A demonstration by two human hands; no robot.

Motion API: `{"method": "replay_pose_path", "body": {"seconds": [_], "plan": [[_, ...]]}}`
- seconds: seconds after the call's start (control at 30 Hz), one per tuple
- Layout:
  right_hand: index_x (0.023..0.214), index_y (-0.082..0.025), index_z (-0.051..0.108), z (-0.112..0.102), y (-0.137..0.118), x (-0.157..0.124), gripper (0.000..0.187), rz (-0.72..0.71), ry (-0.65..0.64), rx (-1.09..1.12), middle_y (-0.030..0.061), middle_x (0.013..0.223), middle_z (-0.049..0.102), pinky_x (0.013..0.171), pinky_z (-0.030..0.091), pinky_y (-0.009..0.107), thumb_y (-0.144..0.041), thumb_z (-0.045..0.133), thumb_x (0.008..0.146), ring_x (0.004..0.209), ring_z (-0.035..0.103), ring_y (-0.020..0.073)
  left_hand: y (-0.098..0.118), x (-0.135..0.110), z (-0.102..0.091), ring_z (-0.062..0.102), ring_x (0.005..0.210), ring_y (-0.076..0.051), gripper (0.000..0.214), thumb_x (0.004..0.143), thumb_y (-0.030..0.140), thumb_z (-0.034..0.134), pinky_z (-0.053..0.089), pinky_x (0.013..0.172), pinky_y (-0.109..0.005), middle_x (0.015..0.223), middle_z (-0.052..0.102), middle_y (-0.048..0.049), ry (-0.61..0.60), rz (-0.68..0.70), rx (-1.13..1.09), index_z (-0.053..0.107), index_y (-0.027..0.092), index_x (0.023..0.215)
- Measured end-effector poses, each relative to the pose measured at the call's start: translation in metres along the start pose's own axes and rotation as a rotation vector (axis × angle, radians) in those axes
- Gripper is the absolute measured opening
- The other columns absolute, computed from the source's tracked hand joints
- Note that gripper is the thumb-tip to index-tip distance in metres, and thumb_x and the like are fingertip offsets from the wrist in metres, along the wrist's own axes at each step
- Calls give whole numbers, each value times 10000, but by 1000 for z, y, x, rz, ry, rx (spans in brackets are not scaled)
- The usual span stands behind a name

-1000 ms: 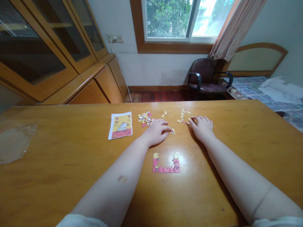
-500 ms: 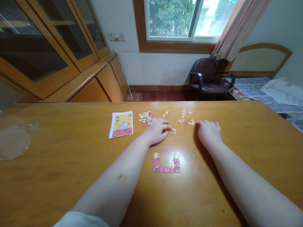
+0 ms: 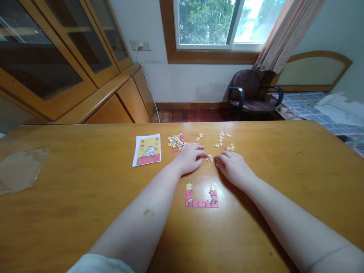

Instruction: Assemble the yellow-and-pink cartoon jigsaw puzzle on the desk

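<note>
My left hand (image 3: 191,156) rests palm down on the wooden table (image 3: 85,197), fingers together, fingertips touching a small yellow puzzle piece (image 3: 209,157). My right hand (image 3: 231,167) lies just right of that piece, fingers curled, fingertips close to it; whether it pinches anything is hidden. A partly joined U-shaped puzzle section (image 3: 201,196), pink and yellow, lies nearer me between my forearms. Loose pieces sit beyond my hands in a left pile (image 3: 176,141), a tiny middle cluster (image 3: 199,137) and a right cluster (image 3: 224,141).
A printed reference picture (image 3: 147,149) lies left of the piles. A clear plastic bag (image 3: 19,172) lies at the table's far left. Beyond the table stand wooden cabinets (image 3: 71,64), a dark armchair (image 3: 250,93), a window and a bed (image 3: 327,110).
My right hand has drawn back from the right cluster of loose pieces and moved left toward the single yellow piece by my left fingertips. My left hand has stayed put.
</note>
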State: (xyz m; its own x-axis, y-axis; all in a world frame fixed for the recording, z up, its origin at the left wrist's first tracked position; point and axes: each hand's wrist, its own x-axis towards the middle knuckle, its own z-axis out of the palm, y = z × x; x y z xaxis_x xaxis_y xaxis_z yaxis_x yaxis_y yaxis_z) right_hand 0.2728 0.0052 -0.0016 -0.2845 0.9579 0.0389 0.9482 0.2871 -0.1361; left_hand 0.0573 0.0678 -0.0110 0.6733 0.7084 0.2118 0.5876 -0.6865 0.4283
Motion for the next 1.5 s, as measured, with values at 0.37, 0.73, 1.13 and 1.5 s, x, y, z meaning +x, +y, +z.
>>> {"method": "replay_pose_path", "body": {"seconds": [0.37, 0.73, 1.13, 1.5], "plan": [[1026, -203, 708, -7, 5, 0, 225, 39, -22, -11, 96, 1027, 692, 831, 425, 361, -333, 551, 929, 941, 636, 254, -1, 0, 1, 517, 1238, -248, 216, 901, 235, 562, 364, 1092, -479, 1242, 642, -70, 10, -6, -10, 740, 253, 1022], [923, -173, 669, -5, -1, 2, 134, 73, -102, 161, 89, 949, 689, 800, 472, 326, -290, 623, 876, 857, 635, 219, 0, 0, 0, 504, 1244, -245, 237, 907, 239, 556, 348, 1100, -481, 1245, 635, -62, -18, 5, -4, 738, 273, 1055], [876, -177, 632, 0, 1, 1, 83, 19, -114, 284, 79, 883, 667, 780, 458, 321, -244, 657, 834, 828, 601, 201, 2, -1, -1, 474, 1296, -288, 225, 898, 249, 578, 314, 1118, -522, 1273, 631, -76, -47, 1, -17, 762, 277, 1023], [891, -177, 610, 8, -5, 5, 84, -14, -17, 306, 70, 882, 653, 793, 456, 331, -247, 640, 857, 837, 595, 209, 1, -1, 1, 474, 1303, -293, 228, 889, 251, 587, 299, 1133, -532, 1287, 631, -73, -49, -4, -8, 759, 282, 1036]]}}
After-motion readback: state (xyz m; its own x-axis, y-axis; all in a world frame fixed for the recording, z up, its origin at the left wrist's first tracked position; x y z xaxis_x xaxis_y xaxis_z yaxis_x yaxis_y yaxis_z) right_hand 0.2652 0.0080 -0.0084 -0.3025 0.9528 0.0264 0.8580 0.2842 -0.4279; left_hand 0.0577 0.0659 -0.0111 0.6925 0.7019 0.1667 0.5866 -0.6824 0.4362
